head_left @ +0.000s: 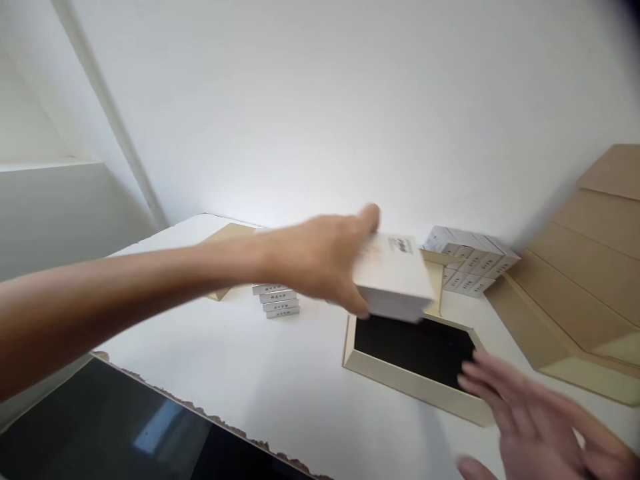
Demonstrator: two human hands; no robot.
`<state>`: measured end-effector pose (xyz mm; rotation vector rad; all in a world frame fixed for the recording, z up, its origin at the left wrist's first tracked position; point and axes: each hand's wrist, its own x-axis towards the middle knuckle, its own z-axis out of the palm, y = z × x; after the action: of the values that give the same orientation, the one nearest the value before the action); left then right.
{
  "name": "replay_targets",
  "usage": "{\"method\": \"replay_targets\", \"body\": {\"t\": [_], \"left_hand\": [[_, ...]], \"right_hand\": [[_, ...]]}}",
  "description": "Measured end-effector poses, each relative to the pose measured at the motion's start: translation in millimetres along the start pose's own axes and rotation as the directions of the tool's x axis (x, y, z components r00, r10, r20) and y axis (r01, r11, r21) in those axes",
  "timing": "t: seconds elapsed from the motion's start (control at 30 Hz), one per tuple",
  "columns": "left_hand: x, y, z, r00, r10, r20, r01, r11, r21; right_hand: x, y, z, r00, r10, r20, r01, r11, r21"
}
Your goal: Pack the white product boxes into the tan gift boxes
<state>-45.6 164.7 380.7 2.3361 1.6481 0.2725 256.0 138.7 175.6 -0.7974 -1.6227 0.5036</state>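
Observation:
My left hand (pixel 325 257) grips a small white box (pixel 395 277) with dark print on its top, thumb and fingers on opposite sides. That box hangs above a cream-coloured open box (pixel 420 397) with a black inside. Over the right end of the open box hovers my right hand (pixel 540 420), fingers stretched out and blurred, holding nothing. Partly behind my left arm stands a stack of thin white boxes (pixel 280 303) with dark print on their ends.
Several white boxes (pixel 470 257) are stacked against the wall at the back right. A large tan cardboard piece (pixel 590 267) rises on the right. The white table (pixel 300 373) has a chipped front edge, with a dark glossy surface (pixel 115 427) below it.

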Motion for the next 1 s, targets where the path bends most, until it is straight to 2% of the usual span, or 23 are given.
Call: {"method": "replay_targets", "body": {"t": [0.07,0.13,0.23,0.27,0.37,0.47,0.53,0.63,0.77,0.83,0.9,0.97,1.0], "left_hand": [[9,29,24.4,0.989,0.14,0.053,-0.137,0.989,-0.061],[19,49,48.3,0.973,0.222,0.064,-0.216,0.973,-0.081],[29,62,77.3,0.953,0.301,0.028,-0.297,0.95,-0.1],[31,62,84.5,0.947,0.321,0.019,-0.317,0.942,-0.107],[42,56,100.4,0.938,0.345,0.022,-0.344,0.938,-0.053],[57,40,112.2,0.958,0.283,0.054,-0.286,0.957,0.044],[69,28,120.1,0.97,0.205,0.13,-0.213,0.976,0.054],[82,11,130.0,0.94,0.114,0.322,-0.13,0.991,0.027],[81,1,130.7,0.858,0.097,0.504,-0.158,0.984,0.079],[79,1,128.4,0.84,0.078,0.537,-0.161,0.981,0.109],[79,3,129.1,0.84,0.101,0.534,-0.155,0.986,0.058],[82,5,134.1,0.829,0.198,0.523,-0.221,0.975,-0.019],[84,6,137.9,0.81,0.252,0.53,-0.278,0.96,-0.03]], "right_hand": [[21,-32,19,0.998,-0.066,-0.022,0.066,0.998,-0.011],[32,-45,26,0.998,0.05,-0.036,-0.049,0.999,0.017],[27,-39,10,0.97,0.226,-0.088,-0.221,0.974,0.059],[20,-34,-1,0.966,0.236,-0.106,-0.232,0.972,0.048],[-1,-23,-38,0.963,0.161,-0.217,-0.183,0.98,-0.081],[-16,-22,-70,0.911,0.144,-0.386,-0.224,0.96,-0.17],[-22,-25,-82,0.886,0.18,-0.428,-0.272,0.948,-0.165],[-28,-28,-85,0.93,0.148,-0.338,-0.222,0.955,-0.195],[-26,-25,-75,0.971,0.124,-0.204,-0.163,0.969,-0.185],[-16,-20,-68,0.981,0.12,-0.152,-0.144,0.976,-0.165],[0,-12,-60,0.988,0.131,-0.078,-0.141,0.981,-0.134],[18,-2,-51,0.984,0.174,0.021,-0.172,0.982,-0.084],[27,3,-46,0.978,0.198,0.066,-0.194,0.979,-0.062]]}}
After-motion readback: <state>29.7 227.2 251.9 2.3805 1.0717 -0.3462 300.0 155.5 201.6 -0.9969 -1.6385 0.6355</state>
